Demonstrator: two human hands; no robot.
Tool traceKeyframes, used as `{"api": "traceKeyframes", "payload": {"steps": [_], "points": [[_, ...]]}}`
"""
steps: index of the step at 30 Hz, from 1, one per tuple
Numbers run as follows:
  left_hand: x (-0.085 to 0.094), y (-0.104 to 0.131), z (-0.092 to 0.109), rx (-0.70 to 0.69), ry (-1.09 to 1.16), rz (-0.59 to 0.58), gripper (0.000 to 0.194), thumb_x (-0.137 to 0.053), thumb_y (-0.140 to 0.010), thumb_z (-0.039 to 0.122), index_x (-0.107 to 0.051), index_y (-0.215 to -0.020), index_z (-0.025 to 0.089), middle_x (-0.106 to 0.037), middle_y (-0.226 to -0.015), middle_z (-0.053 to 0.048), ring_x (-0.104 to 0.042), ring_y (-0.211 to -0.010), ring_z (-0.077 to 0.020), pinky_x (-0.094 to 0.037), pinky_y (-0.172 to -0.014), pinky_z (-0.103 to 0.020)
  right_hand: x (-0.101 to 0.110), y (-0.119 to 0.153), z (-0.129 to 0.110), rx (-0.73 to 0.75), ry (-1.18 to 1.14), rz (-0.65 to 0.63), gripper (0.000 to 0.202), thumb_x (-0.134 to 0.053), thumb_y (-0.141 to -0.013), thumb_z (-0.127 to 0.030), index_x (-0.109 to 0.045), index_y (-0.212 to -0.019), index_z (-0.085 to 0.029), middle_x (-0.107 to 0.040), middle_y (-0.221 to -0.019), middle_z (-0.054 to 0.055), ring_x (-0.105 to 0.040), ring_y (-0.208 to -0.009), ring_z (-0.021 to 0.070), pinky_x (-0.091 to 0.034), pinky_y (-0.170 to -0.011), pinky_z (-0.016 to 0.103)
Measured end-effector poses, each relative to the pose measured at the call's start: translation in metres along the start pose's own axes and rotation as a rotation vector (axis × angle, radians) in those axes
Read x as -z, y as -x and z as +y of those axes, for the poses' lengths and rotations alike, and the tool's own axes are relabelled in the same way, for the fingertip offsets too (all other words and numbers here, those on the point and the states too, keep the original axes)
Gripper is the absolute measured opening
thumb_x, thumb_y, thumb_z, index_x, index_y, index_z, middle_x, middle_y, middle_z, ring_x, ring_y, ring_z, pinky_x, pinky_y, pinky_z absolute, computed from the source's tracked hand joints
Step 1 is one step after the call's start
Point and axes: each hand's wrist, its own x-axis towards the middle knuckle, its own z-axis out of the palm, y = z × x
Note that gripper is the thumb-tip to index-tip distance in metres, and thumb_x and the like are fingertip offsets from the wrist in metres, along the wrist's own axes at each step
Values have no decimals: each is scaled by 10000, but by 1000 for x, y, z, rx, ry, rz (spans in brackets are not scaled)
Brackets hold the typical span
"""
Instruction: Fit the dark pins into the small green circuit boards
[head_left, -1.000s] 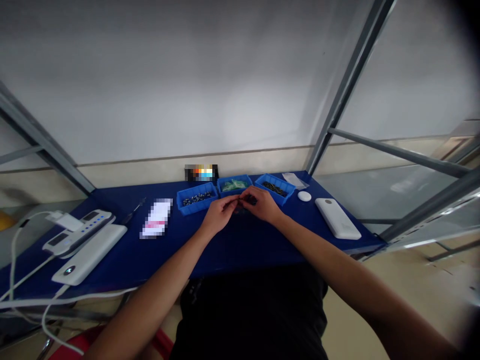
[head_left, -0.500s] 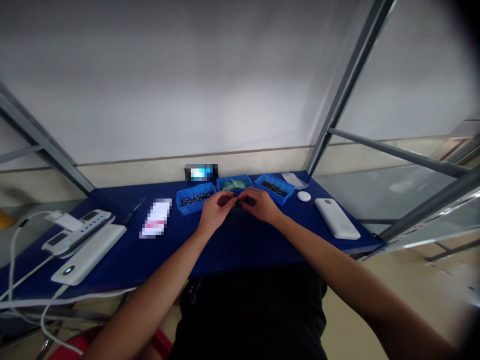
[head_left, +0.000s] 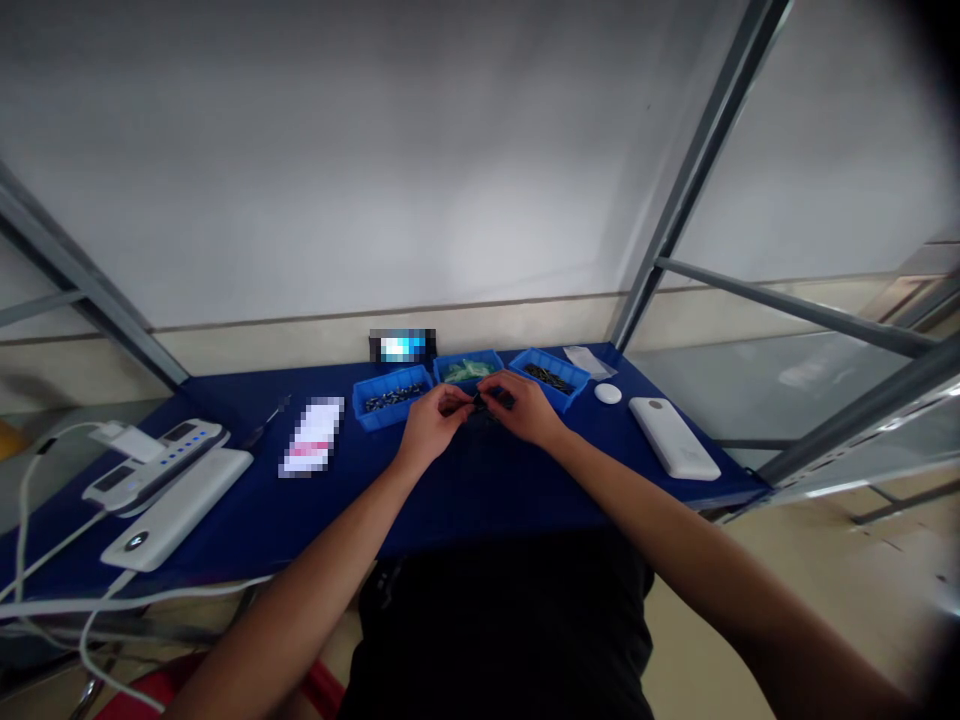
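My left hand (head_left: 435,420) and my right hand (head_left: 520,405) meet fingertip to fingertip over the blue table, just in front of the bins. Both are closed in a pinch around something small and dark, too small to name. Left of them a blue bin (head_left: 361,411) holds small metallic pieces. Behind my hands a middle blue bin (head_left: 443,361) contains green items, partly hidden by my right hand. The right blue bin (head_left: 574,377) has thin dark brass-coloured pieces in it.
A blurred phone (head_left: 312,437) lies left, near a screwdriver (head_left: 266,422), a power strip (head_left: 154,465) and a white power bank (head_left: 180,508) with cables. On the right are a white disc (head_left: 608,394), another power bank (head_left: 673,437) and a plastic bag (head_left: 589,361). A lit device (head_left: 403,346) stands behind.
The fingers of my right hand have shifted slightly around the small dark piece. Both hands stay in nearly the same place.
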Motion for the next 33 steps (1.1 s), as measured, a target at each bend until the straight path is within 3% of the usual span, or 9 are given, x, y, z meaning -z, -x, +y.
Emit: {"api": "traceKeyframes", "payload": {"steps": [6, 10, 15, 18, 23, 26, 29, 33], "points": [[0, 1, 9, -35, -13, 72, 214, -815, -867, 303, -676, -1008, 221, -796, -994, -59, -780, -937, -234, -612, -896, -406, -3, 1, 7, -62, -2, -64, 123, -659, -915, -145, -731, -969, -230, -742, -932, 18, -686, -802, 171, -550, -760, 313], [-1, 1, 9, -38, 76, 50, 303, -834, -861, 331, -641, -1068, 222, -804, -1009, -75, -785, -941, -240, -608, -934, -443, -6, 3, 7, -138, -71, -107, 130, -679, -867, -139, -726, -953, -225, -749, -889, 3, -686, -760, 160, -542, -738, 297], [-2, 0, 7, -43, 147, 8, 421, -863, -828, 333, -631, -1159, 218, -779, -1157, -116, -774, -1016, -245, -614, -952, -447, -5, 2, 4, -188, -145, -79, 86, -682, -835, -163, -698, -902, -214, -734, -837, -7, -685, -725, 154, -542, -715, 288], [-3, 1, 10, -67, 65, 4, 369, -820, -863, 330, -643, -1169, 223, -758, -1203, -116, -763, -999, -232, -620, -904, -416, 0, -1, 3, -184, -128, -38, 65, -677, -850, -190, -703, -901, -222, -740, -847, -6, -683, -724, 154, -545, -711, 289], [-2, 2, 12, -76, -100, -6, 257, -754, -918, 342, -679, -1138, 231, -767, -1144, -92, -749, -992, -236, -605, -843, -387, 28, -5, 10, -176, 122, 198, 77, -673, -885, -232, -705, -955, -231, -749, -922, 34, -664, -772, 195, -557, -740, 338], [-1, 2, 8, -78, -128, 0, 236, -727, -941, 350, -688, -1145, 238, -771, -1132, -80, -746, -995, -233, -597, -824, -372, 52, -5, 19, -109, 415, 309, 95, -624, -907, -184, -703, -937, -230, -741, -937, 75, -635, -963, 274, -538, -902, 423], [0, 2, 6, -71, -139, 5, 217, -711, -958, 364, -699, -1135, 240, -774, -1130, -71, -745, -1006, -231, -590, -833, -361, 71, -1, 28, -99, 612, 307, 104, -614, -894, -158, -696, -922, -215, -725, -916, 97, -596, -985, 313, -504, -943, 469], [1, 2, 8, -54, -152, 20, 221, -702, -965, 401, -712, -1113, 237, -777, -1104, -60, -743, -998, -233, -579, -825, -347, 82, 4, 36, -130, 716, 334, 104, -581, -927, -173, -683, -929, -197, -712, -924, 111, -577, -958, 315, -478, -959, 478]]}}
